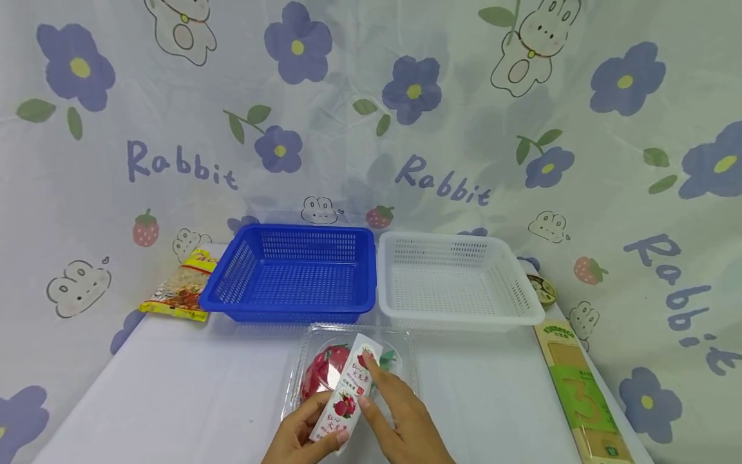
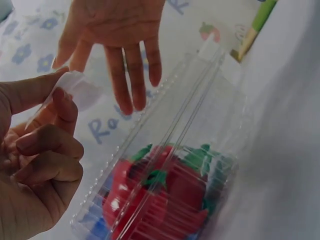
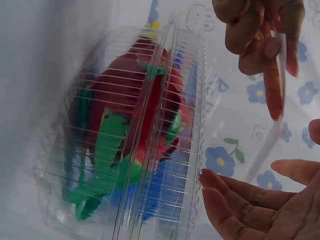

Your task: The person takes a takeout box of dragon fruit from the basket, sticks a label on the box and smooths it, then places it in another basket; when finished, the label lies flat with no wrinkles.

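Observation:
My left hand (image 1: 301,433) pinches a white strip of stickers (image 1: 350,390) printed with red dragon fruit and Chinese writing. My right hand (image 1: 410,419) reaches over the strip, index fingertip at its upper label and thumb beside the middle. In the left wrist view, the other fingers of that right hand (image 2: 122,37) are straight and spread. Below the hands sits a closed clear plastic clamshell box (image 1: 406,341), with a red fruit with green leafy tips (image 3: 125,82) visible inside. The strip and hands partly cover the box in the head view.
Behind the box stand a blue basket (image 1: 290,317) and a white basket (image 1: 458,316), side by side. A yellow snack bag (image 1: 182,287) lies at left. On the right are a round tin (image 1: 542,291) and a long green-and-tan package (image 1: 582,393). A printed curtain (image 1: 336,122) hangs behind.

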The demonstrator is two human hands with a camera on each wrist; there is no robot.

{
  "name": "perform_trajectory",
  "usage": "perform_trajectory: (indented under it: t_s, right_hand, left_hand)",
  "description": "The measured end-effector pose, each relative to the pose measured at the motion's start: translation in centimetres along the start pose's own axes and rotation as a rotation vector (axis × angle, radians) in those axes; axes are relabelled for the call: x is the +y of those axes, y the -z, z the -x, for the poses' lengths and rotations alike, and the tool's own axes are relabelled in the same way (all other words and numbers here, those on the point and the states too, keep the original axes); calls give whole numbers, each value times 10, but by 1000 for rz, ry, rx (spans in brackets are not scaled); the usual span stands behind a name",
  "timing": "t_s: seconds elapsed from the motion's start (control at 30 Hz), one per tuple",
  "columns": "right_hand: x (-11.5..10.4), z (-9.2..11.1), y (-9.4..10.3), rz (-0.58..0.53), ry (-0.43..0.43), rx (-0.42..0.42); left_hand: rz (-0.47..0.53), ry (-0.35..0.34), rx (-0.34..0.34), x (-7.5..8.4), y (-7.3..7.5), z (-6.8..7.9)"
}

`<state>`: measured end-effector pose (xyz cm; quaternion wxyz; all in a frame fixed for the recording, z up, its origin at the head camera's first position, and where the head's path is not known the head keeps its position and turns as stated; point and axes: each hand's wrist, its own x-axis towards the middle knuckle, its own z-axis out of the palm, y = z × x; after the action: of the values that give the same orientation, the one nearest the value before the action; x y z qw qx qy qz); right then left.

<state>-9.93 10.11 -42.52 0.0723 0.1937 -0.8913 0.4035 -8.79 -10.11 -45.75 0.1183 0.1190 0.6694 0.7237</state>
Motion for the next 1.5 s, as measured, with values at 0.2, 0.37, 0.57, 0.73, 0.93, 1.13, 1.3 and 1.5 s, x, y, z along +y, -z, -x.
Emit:
perform_trajectory:
  t_s: [0.2, 0.37, 0.57, 0.73, 0.93, 1.13, 1.3, 1.5]
  right_hand:
    - [4, 1, -5, 47, 165, 25]
    - [4, 2, -11, 12, 223, 37]
    - [2, 2, -15, -25, 284, 79]
    - [4, 2, -14, -41, 377, 109]
    - [9, 0, -11, 3, 470, 156]
    - [12, -1, -8, 104, 505, 203]
    - [12, -2, -6, 82, 511, 265]
    - [10, -5, 5, -305, 294, 145]
  left_hand:
    - [50, -34, -67, -2, -2, 2]
    - [66, -10, -97, -1, -2, 4]
    - [1, -61, -90, 0, -3, 6]
    - [3, -92, -101, -1, -3, 7]
    - [15, -127, -129, -1, -2, 9]
    - [17, -169, -150, 0, 2, 10]
    - [27, -162, -198, 0, 6, 10]
    - [125, -162, -275, -2, 13, 12]
